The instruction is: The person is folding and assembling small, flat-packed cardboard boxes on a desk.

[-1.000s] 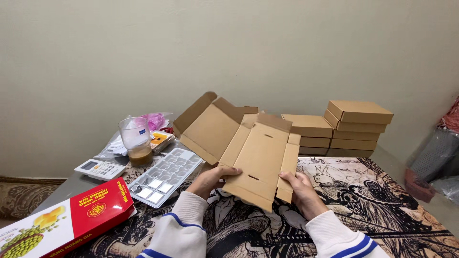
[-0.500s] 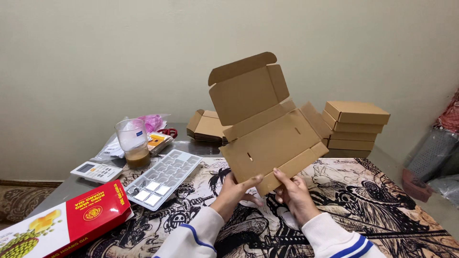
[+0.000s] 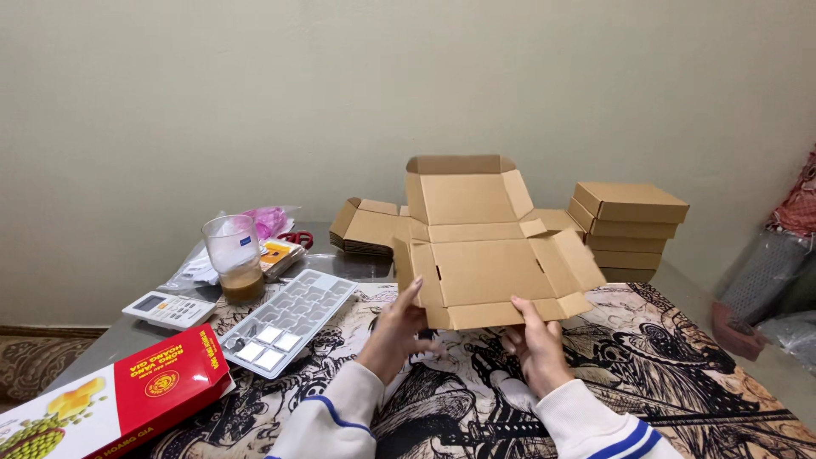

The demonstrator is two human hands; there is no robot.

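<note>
Head view: left hand (image 3: 395, 333) and right hand (image 3: 535, 344) each pinch the near edge of an unfolded cardboard box (image 3: 489, 255), raised above a table (image 3: 680, 357) with a black-and-white illustrated cover. Plain beige wall (image 3: 255, 102) behind; stacked folded boxes (image 3: 629, 229) at right.

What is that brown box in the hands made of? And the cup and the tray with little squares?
The box looks like brown cardboard, matte, with creased flaps and cut slots. The cup seems to be clear plastic or glass: you see through it to brown liquid at the bottom. The tray looks like pale, slightly glossy plastic, moulded into compartments. The left hand and right hand hold the box's front edge.
</note>
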